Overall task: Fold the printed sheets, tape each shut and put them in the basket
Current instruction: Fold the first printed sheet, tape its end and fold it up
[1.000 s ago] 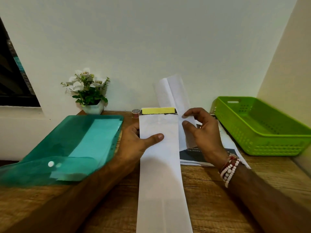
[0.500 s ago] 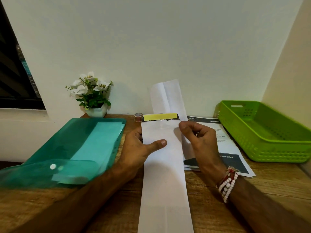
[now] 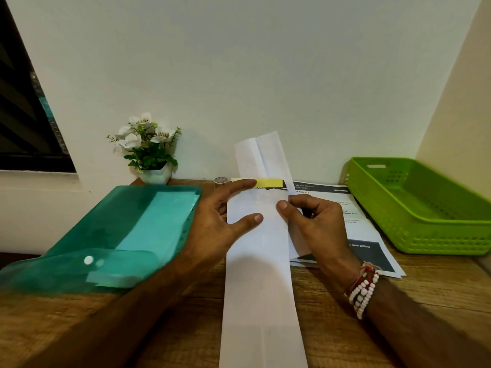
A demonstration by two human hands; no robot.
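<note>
The left hand [image 3: 220,221] lies flat, fingers straight, on the long folded sheet [image 3: 260,288], which runs from the person toward the wall. The right hand [image 3: 316,224] pinches the sheet's right edge (thumb on top). The basket [image 3: 425,235] sits well apart, nearer the right hand of the 2.

My folded sheet [image 3: 259,274] runs off the bottom edge at 6 o'clock. My right hand [image 3: 316,224] covers part of the printed sheets [image 3: 372,235] at 3 o'clock; their small text is unreadable. The forefinger of my left hand [image 3: 212,224] hides the yellow strip's [image 3: 268,182] left end. The basket [image 3: 425,235] and the folder [image 3: 106,235] are cut at the side edges.
</note>
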